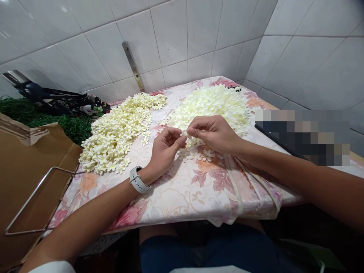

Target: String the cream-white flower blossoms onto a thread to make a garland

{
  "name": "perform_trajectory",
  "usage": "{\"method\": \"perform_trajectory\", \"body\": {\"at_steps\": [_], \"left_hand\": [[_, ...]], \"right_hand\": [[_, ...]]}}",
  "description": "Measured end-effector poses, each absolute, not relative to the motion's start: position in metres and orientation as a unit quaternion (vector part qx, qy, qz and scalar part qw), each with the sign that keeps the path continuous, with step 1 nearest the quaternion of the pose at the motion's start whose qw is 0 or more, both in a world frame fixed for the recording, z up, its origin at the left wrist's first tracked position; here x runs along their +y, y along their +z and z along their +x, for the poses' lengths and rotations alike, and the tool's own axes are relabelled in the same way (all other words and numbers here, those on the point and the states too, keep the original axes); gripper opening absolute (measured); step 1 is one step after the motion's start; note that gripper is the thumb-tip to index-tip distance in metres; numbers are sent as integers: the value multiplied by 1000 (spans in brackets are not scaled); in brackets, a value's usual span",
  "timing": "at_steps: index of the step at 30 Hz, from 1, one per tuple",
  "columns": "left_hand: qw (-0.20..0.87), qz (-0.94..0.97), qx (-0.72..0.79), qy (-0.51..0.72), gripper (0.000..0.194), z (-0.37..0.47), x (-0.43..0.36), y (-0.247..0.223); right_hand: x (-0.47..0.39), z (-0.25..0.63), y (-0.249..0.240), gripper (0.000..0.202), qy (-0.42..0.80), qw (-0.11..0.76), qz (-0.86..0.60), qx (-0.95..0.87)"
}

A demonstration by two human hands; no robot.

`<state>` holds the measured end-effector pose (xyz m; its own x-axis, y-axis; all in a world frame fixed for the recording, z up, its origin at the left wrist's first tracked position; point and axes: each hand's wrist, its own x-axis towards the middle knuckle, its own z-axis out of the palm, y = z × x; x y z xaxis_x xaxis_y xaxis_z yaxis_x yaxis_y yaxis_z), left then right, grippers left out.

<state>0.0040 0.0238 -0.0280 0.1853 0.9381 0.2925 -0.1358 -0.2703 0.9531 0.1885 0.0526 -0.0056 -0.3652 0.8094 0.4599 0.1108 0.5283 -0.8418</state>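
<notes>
Above the middle of the table, my two hands meet fingertip to fingertip at a small white artificial flower (pixel 184 132). My right hand (pixel 214 132) pinches it between thumb and bent forefinger. Thumb and fingers of my left hand (pixel 168 147) close on it from the other side, partly covering it. Just behind the hands lies a heap of loose white petals or flowers (pixel 216 104). A few single flowers (pixel 196 154) rest under my right hand. To the left stretches a long pile of cream-yellow flowers (pixel 119 132).
A floral tablecloth (pixel 182 197) covers the table. At left stand a cardboard box (pixel 34 167) with a metal wire frame (pixel 27 203), green stringy material (pixel 76 127) and a folded umbrella (pixel 42 94). A dark flat object (pixel 280 140) lies at right, partly blurred out. Tiled walls close the back.
</notes>
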Motion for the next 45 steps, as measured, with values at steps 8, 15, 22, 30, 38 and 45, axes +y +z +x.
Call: {"method": "perform_trajectory", "body": {"at_steps": [8,15,22,30,38,45], "left_hand": [[493,579,353,545,29,4,23,-24],[478,583,351,556,28,4,23,-23],[501,579,354,537,31,6,21,-23],[497,571,369,539,34,4,22,-23],[498,561,365,552,35,5,23,-23],[496,567,368,545,28,3,21,-22]], "right_hand": [[53,188,-4,48,357,438,-314,-763],[54,188,-6,45,435,449,-349,-698],[55,189,-5,40,452,426,-349,-702],[60,188,-7,33,391,488,-364,-691],[64,194,-6,24,279,524,-396,-701],[51,189,-9,47,148,468,-362,-793]]}}
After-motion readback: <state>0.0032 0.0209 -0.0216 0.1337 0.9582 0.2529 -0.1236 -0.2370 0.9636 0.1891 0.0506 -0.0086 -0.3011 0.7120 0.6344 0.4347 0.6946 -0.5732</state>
